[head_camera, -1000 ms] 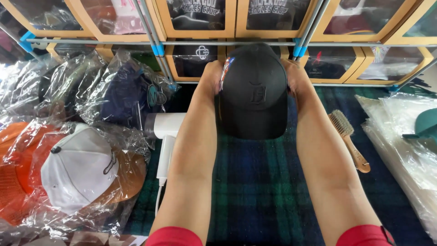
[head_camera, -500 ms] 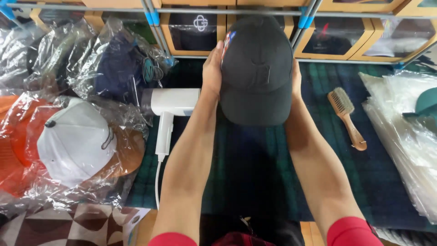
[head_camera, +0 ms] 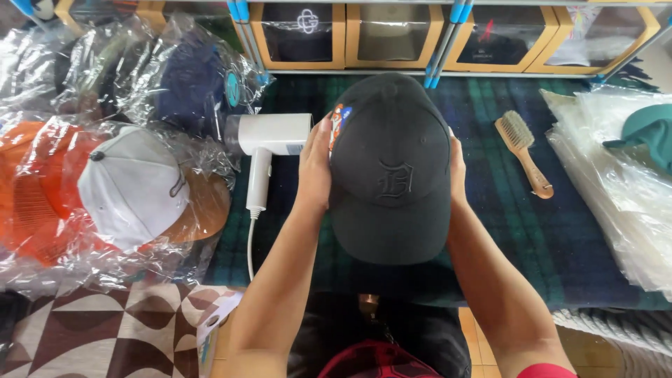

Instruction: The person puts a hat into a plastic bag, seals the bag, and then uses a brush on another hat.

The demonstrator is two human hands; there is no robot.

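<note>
Head view: black cap (head_camera: 390,168) being held above plaid cloth (head_camera: 532,231), brim toward the person, left hand (head_camera: 315,166) being pressed flat on its left side, right hand (head_camera: 456,171) on its right, fingers hidden, white steamer (head_camera: 266,140) lying left, brush (head_camera: 523,152) right.

Both hands — left (head_camera: 315,168), right (head_camera: 456,171) — clasp a black cap (head_camera: 390,168) over plaid cloth (head_camera: 532,231).

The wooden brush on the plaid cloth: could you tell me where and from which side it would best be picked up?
Probably by its handle, from above. The wooden brush lies flat on the plaid cloth, bristle head toward the shelves, slim bare handle angled toward the near right. Nothing lies against it, and the right hand, now on the black cap, is the nearer one.
</note>
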